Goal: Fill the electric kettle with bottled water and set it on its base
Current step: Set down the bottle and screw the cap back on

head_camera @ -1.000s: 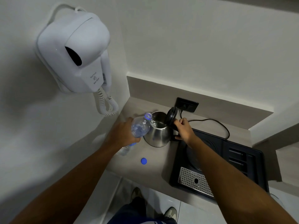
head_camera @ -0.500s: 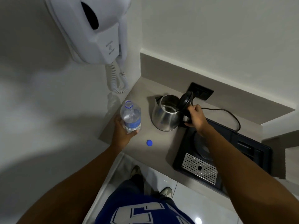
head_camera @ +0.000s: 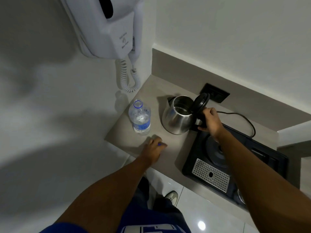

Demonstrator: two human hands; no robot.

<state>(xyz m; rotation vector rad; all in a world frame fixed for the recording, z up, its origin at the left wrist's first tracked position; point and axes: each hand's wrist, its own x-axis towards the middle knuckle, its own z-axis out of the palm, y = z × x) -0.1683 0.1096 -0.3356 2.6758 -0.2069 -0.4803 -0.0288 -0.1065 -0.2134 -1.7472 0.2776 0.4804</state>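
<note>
Two steps left: lid down, kettle point(head_camera: 178, 117) from bench point(head_camera: 175, 148) onto base point(head_camera: 217, 151); bottle point(head_camera: 140, 117) stands uncapped; left hand point(head_camera: 154, 149) pinching blue cap point(head_camera: 159, 144); right hand point(head_camera: 210, 122) gripping kettle handle.

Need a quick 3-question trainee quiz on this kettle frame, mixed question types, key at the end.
1. True or false: the black hinged lid of the stainless steel electric kettle stands open.
2. Which hand grips the kettle's black handle? A) left hand B) right hand C) neither
3. Fill in: the clear plastic water bottle stands upright on the beige counter, uncapped, to the ____ of the kettle.

Key:
1. True.
2. B. The left hand rests on the counter over the small blue bottle cap.
3. Left. The kettle is not yet on the round black base.
</note>
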